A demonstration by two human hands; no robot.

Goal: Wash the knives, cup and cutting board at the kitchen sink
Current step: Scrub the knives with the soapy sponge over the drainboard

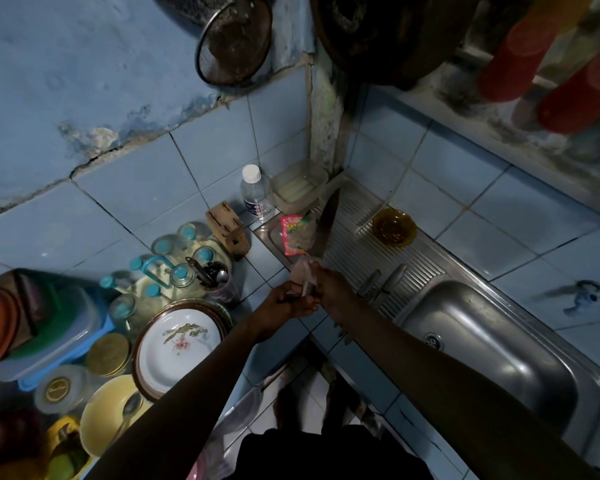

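Observation:
A large knife (pixel 326 223) points up and away over the drainboard, its dark blade tip near the wall corner. My left hand (pixel 286 301) grips its handle. My right hand (pixel 331 289) pinches a pale pink scrubbing pad (pixel 305 271) against the base of the blade. Two more knives (pixel 383 280) lie with grey handles on the ribbed steel drainboard (pixel 354 244), just right of my hands. The steel sink basin (pixel 482 344) to the right holds nothing I can see.
An amber glass bowl (pixel 394 226) sits on the drainboard. A pink packet (pixel 293 235), water bottle (pixel 255 192), clear tub (pixel 298 183) and wooden knife block (pixel 227 232) stand nearby. Jars, plates (pixel 181 344) and bowls crowd the left counter. A tap (pixel 582 296) juts from the right wall.

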